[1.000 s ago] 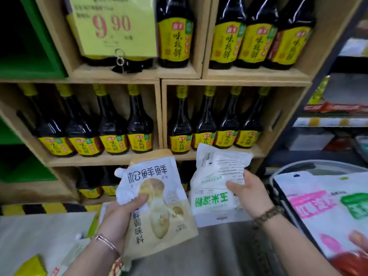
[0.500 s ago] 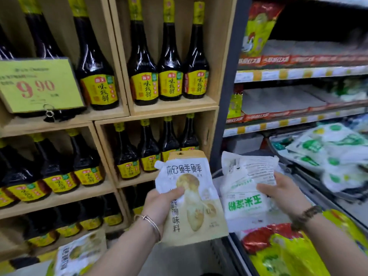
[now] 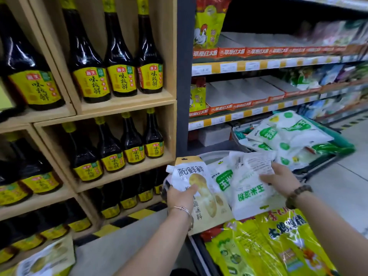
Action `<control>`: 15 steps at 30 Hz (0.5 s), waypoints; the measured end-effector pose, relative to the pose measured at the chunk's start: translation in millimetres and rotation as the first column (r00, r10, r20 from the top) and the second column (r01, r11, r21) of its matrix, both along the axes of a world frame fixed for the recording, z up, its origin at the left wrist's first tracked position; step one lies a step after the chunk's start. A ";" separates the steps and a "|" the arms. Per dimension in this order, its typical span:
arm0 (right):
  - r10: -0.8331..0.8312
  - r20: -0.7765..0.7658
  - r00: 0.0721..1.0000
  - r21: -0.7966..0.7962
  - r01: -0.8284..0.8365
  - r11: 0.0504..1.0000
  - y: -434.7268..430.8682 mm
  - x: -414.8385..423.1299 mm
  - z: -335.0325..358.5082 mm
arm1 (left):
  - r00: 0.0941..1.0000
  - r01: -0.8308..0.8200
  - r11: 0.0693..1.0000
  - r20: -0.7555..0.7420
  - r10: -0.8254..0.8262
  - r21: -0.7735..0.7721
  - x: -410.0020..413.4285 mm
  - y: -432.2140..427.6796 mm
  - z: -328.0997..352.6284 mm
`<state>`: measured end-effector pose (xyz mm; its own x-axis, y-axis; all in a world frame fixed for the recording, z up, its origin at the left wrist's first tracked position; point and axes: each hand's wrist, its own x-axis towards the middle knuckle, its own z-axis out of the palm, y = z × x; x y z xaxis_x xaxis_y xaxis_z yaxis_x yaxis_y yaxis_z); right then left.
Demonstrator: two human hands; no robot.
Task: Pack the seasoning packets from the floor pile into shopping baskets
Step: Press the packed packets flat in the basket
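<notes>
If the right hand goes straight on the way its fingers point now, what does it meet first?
Most likely the second white-and-green packet just left of the cornstarch packet that the right hand grips, before the mushroom seasoning pouch in the left hand. Depth is unclear.

The white packet (image 3: 253, 188) is being carried rightward by the right hand (image 3: 280, 180) and lowered over the yellow packets (image 3: 278, 246) in the near basket (image 3: 201, 255). The beige pouch (image 3: 201, 198) is being brought alongside by the left hand (image 3: 181, 194), to the basket's left edge.
</notes>
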<state>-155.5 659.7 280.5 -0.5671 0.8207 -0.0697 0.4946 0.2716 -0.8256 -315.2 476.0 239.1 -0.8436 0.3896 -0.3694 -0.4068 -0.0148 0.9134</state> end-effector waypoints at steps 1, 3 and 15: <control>0.013 0.021 1.000 0.014 -0.013 1.000 2.6 -1.1 -1.2 | 1.000 0.001 1.000 -0.006 -0.001 -0.030 1.1 3.7 -4.6; 0.042 0.036 0.998 0.014 -0.043 0.999 6.2 -5.1 -2.9 | 1.000 0.004 0.997 -0.016 -0.006 -0.080 1.7 10.3 -14.6; 0.090 0.402 0.911 0.078 -0.132 0.988 31.1 -42.2 -45.3 | 0.864 0.048 0.840 -0.400 -0.306 -0.540 17.3 12.6 -35.8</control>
<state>-197.7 690.8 235.2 -0.5978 0.7688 -0.2273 0.7371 0.4156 -0.5329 -297.9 488.6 203.3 -0.8952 0.4209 -0.1468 0.1058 0.5205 0.8473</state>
